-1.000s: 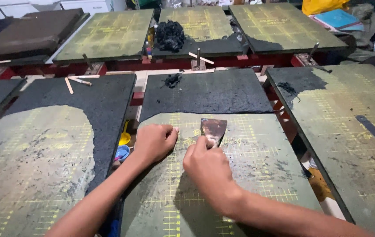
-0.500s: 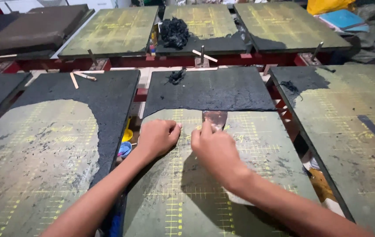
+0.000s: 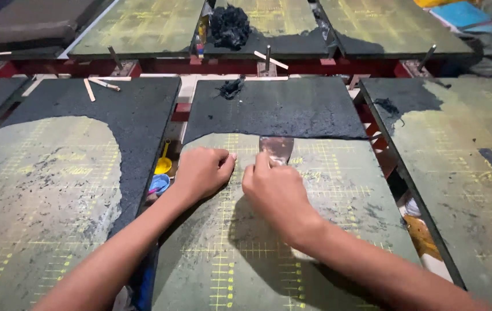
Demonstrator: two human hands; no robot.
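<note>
My right hand (image 3: 278, 193) grips a flat metal scraper (image 3: 276, 148) whose wide blade lies on the green gridded board (image 3: 292, 242), its front edge close to the black coating (image 3: 274, 109) that covers the board's far part. My left hand (image 3: 202, 171) rests knuckles-up on the same board just left of the scraper, fingers curled against the surface and holding nothing. A small clump of scraped black material (image 3: 231, 88) lies on the coating near the far edge.
Similar boards lie left (image 3: 44, 190) and right (image 3: 470, 167), each partly black. A yellow scoop (image 3: 163, 165) and a blue tub (image 3: 159, 184) sit in the gap at left. Wooden sticks (image 3: 97, 86) lie far left. A black pile (image 3: 228, 26) sits on the back row.
My right hand has pushed the scraper forward, away from me, up to the edge of the black coating. My left hand has shifted forward with it.
</note>
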